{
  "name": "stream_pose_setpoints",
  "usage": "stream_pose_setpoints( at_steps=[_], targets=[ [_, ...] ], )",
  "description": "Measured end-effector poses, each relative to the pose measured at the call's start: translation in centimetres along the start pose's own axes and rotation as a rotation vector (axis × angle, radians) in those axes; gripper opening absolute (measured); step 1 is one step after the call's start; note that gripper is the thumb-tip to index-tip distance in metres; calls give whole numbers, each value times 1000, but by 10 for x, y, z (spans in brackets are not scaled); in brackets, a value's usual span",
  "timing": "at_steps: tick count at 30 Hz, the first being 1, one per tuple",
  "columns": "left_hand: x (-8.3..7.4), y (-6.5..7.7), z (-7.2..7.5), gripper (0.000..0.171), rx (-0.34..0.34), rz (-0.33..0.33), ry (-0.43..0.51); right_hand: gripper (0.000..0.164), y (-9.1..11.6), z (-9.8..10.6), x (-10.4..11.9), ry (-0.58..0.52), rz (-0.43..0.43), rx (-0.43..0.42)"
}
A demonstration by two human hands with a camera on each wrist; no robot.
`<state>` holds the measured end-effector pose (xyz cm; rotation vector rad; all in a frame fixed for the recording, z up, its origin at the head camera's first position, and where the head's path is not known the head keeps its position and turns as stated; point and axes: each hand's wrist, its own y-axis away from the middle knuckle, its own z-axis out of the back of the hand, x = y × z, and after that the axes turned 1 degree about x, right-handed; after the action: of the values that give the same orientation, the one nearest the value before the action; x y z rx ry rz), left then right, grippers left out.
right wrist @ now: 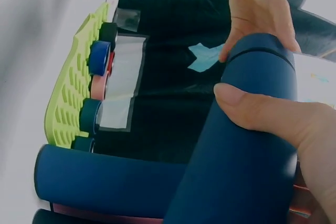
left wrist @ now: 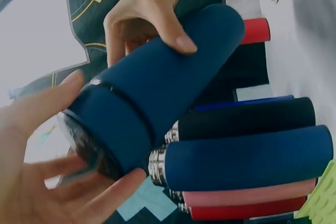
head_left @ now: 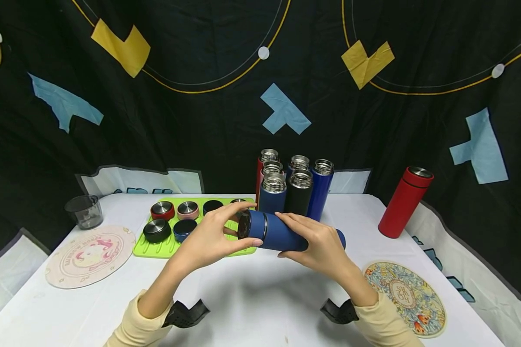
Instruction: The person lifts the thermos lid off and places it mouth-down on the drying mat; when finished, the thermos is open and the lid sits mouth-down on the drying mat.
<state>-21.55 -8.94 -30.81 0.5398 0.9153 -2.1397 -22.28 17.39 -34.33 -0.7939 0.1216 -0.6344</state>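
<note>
A dark blue thermos bottle [head_left: 286, 234] is held above the table, nearly level, with its capped end to the left. My right hand [head_left: 319, 241] grips the body, thumb and fingers on opposite sides. At the other end my left hand [head_left: 210, 237] holds the lid [head_left: 257, 225] between thumb and fingers. A dark ring separates lid from body, and the left wrist view shows the lid's shiny top [left wrist: 86, 142] facing the left palm. Behind it stand several lidless bottles, among them a blue one [head_left: 272, 199], a black one [head_left: 298, 195] and a bright blue one [head_left: 321, 190].
A green drying mat [head_left: 144, 250] bears several lids, including a red one [head_left: 162, 210] and a black one [head_left: 157, 231]. A dark clear cup [head_left: 87, 212] and pink round mat [head_left: 65, 270] are left. A capped red bottle [head_left: 401, 205] and patterned round mat [head_left: 430, 306] are right.
</note>
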Motion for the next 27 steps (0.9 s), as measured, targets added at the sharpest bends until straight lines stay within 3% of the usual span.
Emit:
stream_pose_setpoints(
  at_steps=[6, 10, 15, 27],
  targets=[
    [7, 0, 5, 75, 97, -181, 18, 84, 1, 5, -3, -133, -48, 64],
    [8, -2, 5, 71, 76, -262, 48, 83, 1, 7, -4, -194, -65, 89],
    [8, -1, 4, 66, 16, -213, 60, 83, 0, 7, -3, -142, -50, 64],
    [1, 1, 3, 66, -26, -106, -6, 84, 0, -1, -3, 6, 28, -8]
  ],
)
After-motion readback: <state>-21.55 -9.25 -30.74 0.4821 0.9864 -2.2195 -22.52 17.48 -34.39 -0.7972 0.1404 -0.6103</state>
